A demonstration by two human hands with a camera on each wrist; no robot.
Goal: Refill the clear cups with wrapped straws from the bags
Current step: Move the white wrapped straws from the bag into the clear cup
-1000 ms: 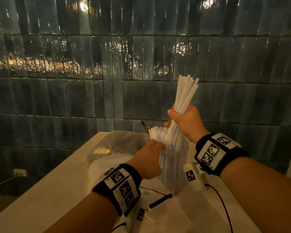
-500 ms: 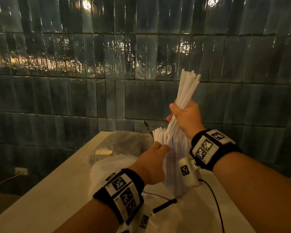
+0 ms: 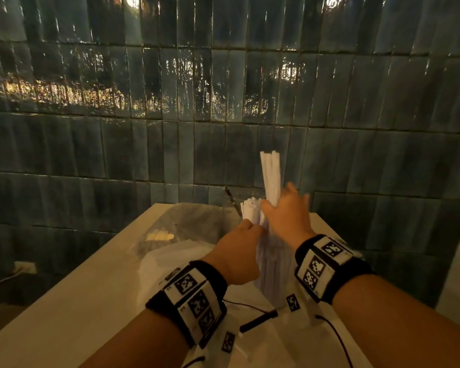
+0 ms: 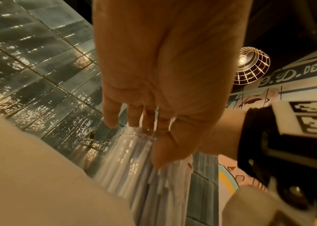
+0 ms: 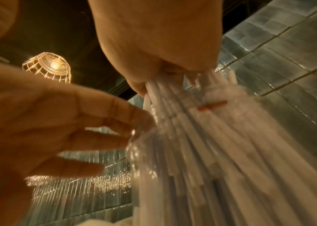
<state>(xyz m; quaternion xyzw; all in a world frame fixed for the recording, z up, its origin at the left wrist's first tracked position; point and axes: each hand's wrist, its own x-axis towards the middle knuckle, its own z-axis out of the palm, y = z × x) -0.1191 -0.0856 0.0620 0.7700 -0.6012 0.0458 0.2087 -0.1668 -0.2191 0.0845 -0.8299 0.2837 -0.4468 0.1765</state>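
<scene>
- Straws (image 3: 271,176) in white wrappers stand upright in a bunch, their lower ends going into the clear cup (image 3: 272,269) on the pale table (image 3: 64,301).
- Right hand (image 3: 286,216) is against the bunch just above the cup's rim; its fingers look loosely spread, though motion blur leaves the grip unclear.
- Left hand (image 3: 239,253) grips the cup's upper edge, fingers curled over the rim and thumb down the outside.
- Clear plastic bags (image 3: 191,221) lie on the table beside and behind the cup.

We seem to stand in a café: glossy dark wall tiles (image 3: 170,155), a wire pendant lamp (image 4: 251,65), a painted wall mural (image 4: 296,79).
</scene>
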